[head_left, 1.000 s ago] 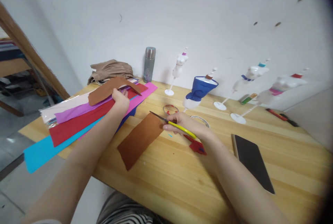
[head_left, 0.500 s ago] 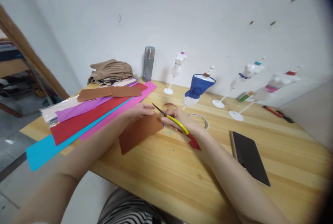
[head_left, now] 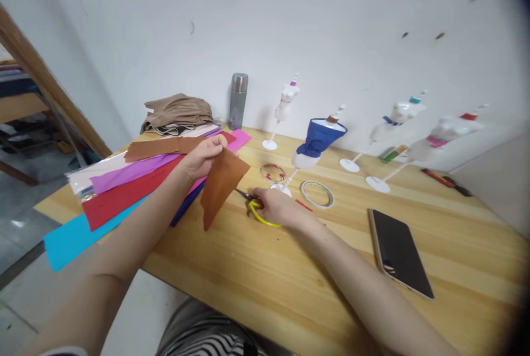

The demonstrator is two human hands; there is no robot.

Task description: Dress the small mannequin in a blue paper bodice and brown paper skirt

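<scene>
Between the thumb and fingers of my left hand (head_left: 206, 157) hangs a piece of brown fabric (head_left: 222, 184), pinched at its upper corner above the table. My right hand (head_left: 271, 207) is closed on yellow-handled scissors (head_left: 261, 219), low over the wood. Their dark blades point left toward the fabric's lower edge and are partly hidden by the fingers. Beneath my left forearm lie fabric strips, among them a red strip (head_left: 136, 196), a light blue strip (head_left: 78, 237) and a dark blue piece (head_left: 186, 205).
Several small white mannequins stand along the wall; one wears blue fabric (head_left: 318, 138). Beyond my right hand lie a tape roll (head_left: 317, 195) and a clear ring-shaped roll (head_left: 273, 173). A tablet (head_left: 401, 254) is at right. A thermos (head_left: 238, 101) stands beside folded brown cloth (head_left: 178, 113).
My left hand has lifted the brown fabric up off the table. The scissors have moved down and left with my right hand, their blades lower than before.
</scene>
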